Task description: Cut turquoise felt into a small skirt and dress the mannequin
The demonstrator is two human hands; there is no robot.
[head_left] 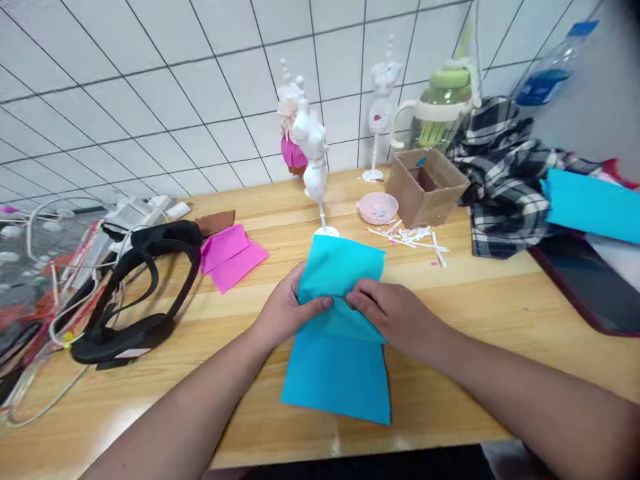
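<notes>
Tiled wall filled the background; wooden table ran below it. Checked cloth lay bunched at the right, with a blue pile overlapping its right side. Black headband rested at the left, among cables.

Main item: upper blue sheet, held above the near-middle of the table. Lower blue sheet lay flat just below, partly covered by the upper one; could not tell whether the two were joined.

Left hand gripped the upper sheet at its left edge, thumb lying across the near face; the remaining fingers were mostly hidden, so their exact spread could not be read. Right hand was curled nearly closed, thumb and forefinger pinching the same sheet near its middle. Fingertips of the two hands were close together but apart, and the sheet was creased between them.

Beyond: open cardboard box, a green-lidded jug behind it. Front white dress form stood past the upper sheet; another form, pink-skirted, was behind it, and a third stood to the right near the wall. Pink sheets lay beside the headband. Pink dish, small bits inside, sat just left of the box; white strips were scattered in front.
</notes>
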